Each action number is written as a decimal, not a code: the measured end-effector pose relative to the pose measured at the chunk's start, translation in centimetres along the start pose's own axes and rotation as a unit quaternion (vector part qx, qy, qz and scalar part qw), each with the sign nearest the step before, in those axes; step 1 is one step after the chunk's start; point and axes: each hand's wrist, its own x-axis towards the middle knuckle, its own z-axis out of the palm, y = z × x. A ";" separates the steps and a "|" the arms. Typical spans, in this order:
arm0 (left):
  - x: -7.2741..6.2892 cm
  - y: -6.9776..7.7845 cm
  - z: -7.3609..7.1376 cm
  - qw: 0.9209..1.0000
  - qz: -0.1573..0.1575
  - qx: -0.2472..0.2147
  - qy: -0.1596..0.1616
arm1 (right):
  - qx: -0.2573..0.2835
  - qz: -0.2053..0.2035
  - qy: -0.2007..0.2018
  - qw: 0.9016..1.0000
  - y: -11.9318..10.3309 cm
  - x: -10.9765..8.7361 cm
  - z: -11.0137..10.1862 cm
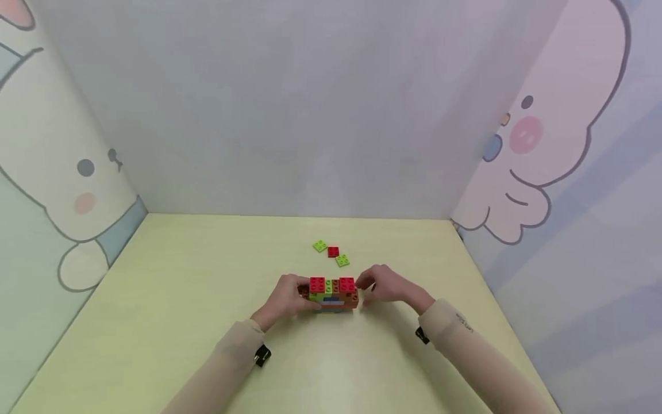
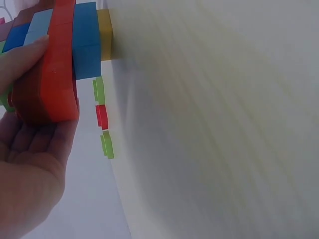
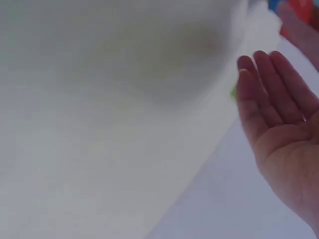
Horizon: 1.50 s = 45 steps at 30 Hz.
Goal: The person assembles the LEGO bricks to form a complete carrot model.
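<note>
A many-coloured toy brick build [image 1: 333, 298] stands in front of me, with red studded bricks at both ends of its top and lime green and brown ones between. Its left end is in the grip of my left hand [image 1: 285, 294], thumb on the near face and fingers behind. In the left wrist view, red, blue and yellow bricks [image 2: 106, 35] make up its lower layers. My right hand [image 1: 388, 284] is beside the right end, fingertips close to the brown brick there. The right wrist view shows its palm [image 3: 289, 144] with nothing in it and the fingers loosely extended.
Beyond the build lie three loose flat bricks on the pale yellow table [image 1: 207, 259]: a lime green one [image 1: 320, 246], a red one [image 1: 333, 252] and another lime green one [image 1: 342, 260]. Cartoon-printed panels [image 1: 558, 115] flank the table, and a plain grey wall [image 1: 289, 115] closes the back.
</note>
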 end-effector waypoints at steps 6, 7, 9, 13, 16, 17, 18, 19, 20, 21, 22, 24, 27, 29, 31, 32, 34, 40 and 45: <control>0.2 0.3 0.1 1.000 0.001 -0.010 0.000 | -0.073 0.027 0.109 0.991 1.1 3.2 -1.3; 0.2 0.3 0.2 1.000 -0.002 -0.012 -0.001 | -0.085 0.026 0.125 0.988 1.2 4.0 -1.0; 0.1 0.3 0.2 1.000 -0.009 -0.014 -0.004 | -0.099 0.024 0.148 0.984 1.3 5.4 -0.3; 0.0 0.1 0.1 1.000 -0.012 -0.009 -0.007 | -0.090 0.032 0.171 0.981 0.9 7.8 0.8; -0.1 0.0 0.0 1.000 -0.009 -0.004 -0.004 | -0.087 0.052 0.175 0.979 0.5 9.2 1.3; -0.1 0.0 -0.1 1.000 -0.009 -0.004 -0.002 | -0.091 0.056 0.173 0.979 0.4 9.6 1.4; -0.1 0.0 -0.1 1.000 -0.009 -0.004 0.000 | -0.092 0.062 0.171 0.979 0.2 10.0 1.5; -0.1 0.1 -0.2 1.000 -0.009 -0.005 0.001 | -0.095 0.065 0.168 0.979 0.1 10.3 1.6; -0.2 0.1 -0.2 1.000 -0.010 -0.007 0.002 | -0.103 0.067 0.164 0.979 0.0 10.6 1.8; -0.2 0.1 -0.2 1.000 -0.011 -0.009 0.001 | -0.105 0.067 0.160 0.979 -0.1 10.8 1.9; -0.2 0.1 -0.2 1.000 -0.012 -0.011 0.000 | -0.109 0.067 0.156 0.979 -0.2 11.0 2.0; -0.2 0.2 -0.2 1.000 -0.010 -0.019 -0.004 | -0.120 0.062 0.150 0.979 -0.3 11.2 2.3; -0.2 0.2 0.0 1.000 -0.005 -0.030 -0.006 | -0.131 0.057 0.151 0.978 -0.3 11.4 2.6; -0.3 0.2 0.0 0.999 -0.003 -0.035 -0.004 | -0.131 0.054 0.155 0.978 -0.3 11.5 2.9; -0.3 0.2 0.2 0.999 -0.005 -0.037 -0.004 | -0.129 0.057 0.160 0.977 -0.1 11.4 3.1; -0.3 0.3 0.3 0.999 -0.006 -0.036 -0.004 | -0.125 0.058 0.161 0.977 0.0 11.4 3.1; -0.4 0.4 0.4 0.999 -0.009 -0.036 -0.006 | -0.114 0.063 0.165 0.978 0.2 11.2 3.2; -0.5 0.5 0.4 1.000 -0.013 -0.027 -0.005 | -0.079 0.081 0.174 0.978 -0.4 10.6 2.6; -0.3 0.2 0.1 1.000 -0.004 -0.026 -0.005 | -0.083 0.050 0.193 0.976 -1.4 9.9 1.7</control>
